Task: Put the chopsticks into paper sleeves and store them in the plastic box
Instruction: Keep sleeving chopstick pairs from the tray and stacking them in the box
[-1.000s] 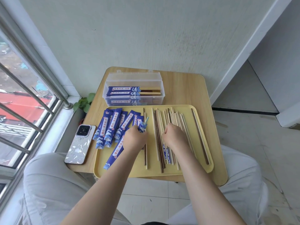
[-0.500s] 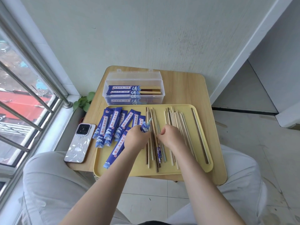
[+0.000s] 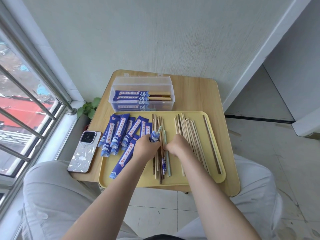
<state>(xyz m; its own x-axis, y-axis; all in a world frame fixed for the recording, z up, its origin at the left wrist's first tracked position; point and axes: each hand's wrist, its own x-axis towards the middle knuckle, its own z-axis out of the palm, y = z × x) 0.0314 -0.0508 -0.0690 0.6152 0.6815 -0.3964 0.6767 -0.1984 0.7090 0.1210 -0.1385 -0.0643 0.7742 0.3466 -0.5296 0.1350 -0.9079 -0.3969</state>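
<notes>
Head view: a blue paper sleeve point(image 3: 154, 137) with a chopstick is gripped by the left hand point(image 3: 145, 147); loose chopsticks point(image 3: 160, 153) on the yellow tray point(image 3: 195, 179) are pinched by the right hand point(image 3: 176, 144); the plastic box point(image 3: 142, 93) sits far.

Your left hand point(image 3: 145, 147) covers most of the blue sleeve point(image 3: 154, 137) it grips; only the sleeve's top shows at 12 o'clock. Your right hand's point(image 3: 179, 146) fingertips are hidden among the chopsticks point(image 3: 161, 153). The sleeve print is unreadable.
</notes>
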